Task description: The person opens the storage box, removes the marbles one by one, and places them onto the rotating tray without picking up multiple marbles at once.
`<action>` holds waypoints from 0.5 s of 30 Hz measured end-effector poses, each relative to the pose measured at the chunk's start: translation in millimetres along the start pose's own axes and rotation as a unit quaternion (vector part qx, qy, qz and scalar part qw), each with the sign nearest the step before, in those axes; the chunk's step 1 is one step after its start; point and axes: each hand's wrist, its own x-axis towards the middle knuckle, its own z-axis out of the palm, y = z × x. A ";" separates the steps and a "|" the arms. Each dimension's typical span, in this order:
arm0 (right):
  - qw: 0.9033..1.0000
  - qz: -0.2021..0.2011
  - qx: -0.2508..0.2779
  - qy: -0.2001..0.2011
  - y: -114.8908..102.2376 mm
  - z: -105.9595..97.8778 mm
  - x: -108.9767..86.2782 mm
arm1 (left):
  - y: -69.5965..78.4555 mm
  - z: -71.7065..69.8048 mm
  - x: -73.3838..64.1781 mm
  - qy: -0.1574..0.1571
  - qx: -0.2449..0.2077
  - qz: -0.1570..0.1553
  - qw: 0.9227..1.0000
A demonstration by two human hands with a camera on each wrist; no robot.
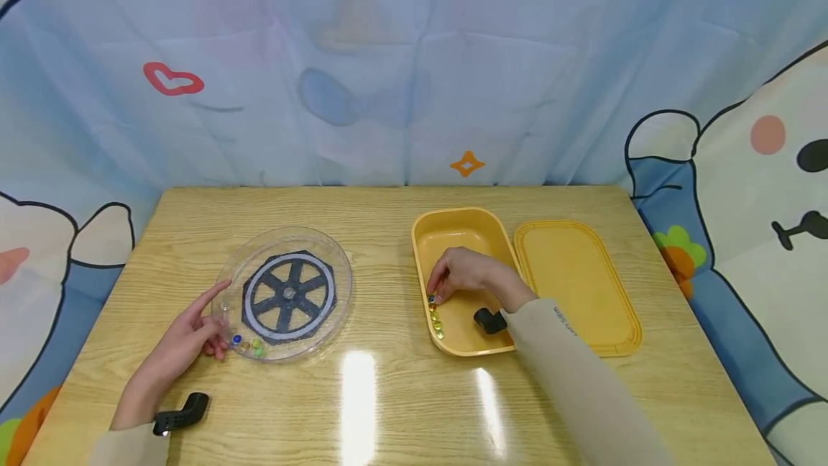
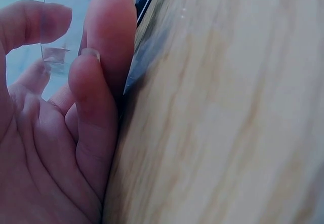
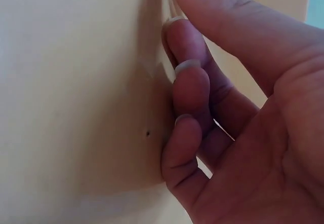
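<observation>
In the head view my right hand [image 1: 461, 272] reaches into an orange-yellow box [image 1: 475, 221], thumb and fingertips pinching a blue glass marble [image 1: 431, 299] at its left wall. Below it, along that wall, runs a line of amber and yellow-green marbles [image 1: 437, 326]. The right wrist view catches only a glassy edge by the thumb tip. My left hand [image 1: 184, 336] grips the left rim of a clear round dish [image 1: 344, 293], its index finger stretched along the edge. Beside that hand, a blue marble [image 1: 237, 339] and several amber and green marbles [image 1: 259, 352] sit in the dish.
A dark six-spoked wheel shape [image 1: 289, 293] shows in the middle of the clear dish. Right of the box lies its flat yellow lid [image 1: 572, 286]. All stand on a wood-grain table [image 1: 388, 257], with a printed curtain [image 1: 414, 92] behind it.
</observation>
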 end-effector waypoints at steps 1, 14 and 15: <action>1.000 0.000 0.001 -0.001 -0.2 -0.2 -0.5 | -0.1 0.1 0.1 0.000 0.000 0.001 1.000; 0.999 -0.003 0.024 0.025 -2.1 -11.4 -11.6 | -0.3 0.1 -0.2 0.000 -0.006 -0.003 1.000; 0.999 -0.006 0.026 0.033 -3.1 -12.7 -13.0 | -0.3 0.3 -0.1 -0.001 -0.006 -0.002 1.000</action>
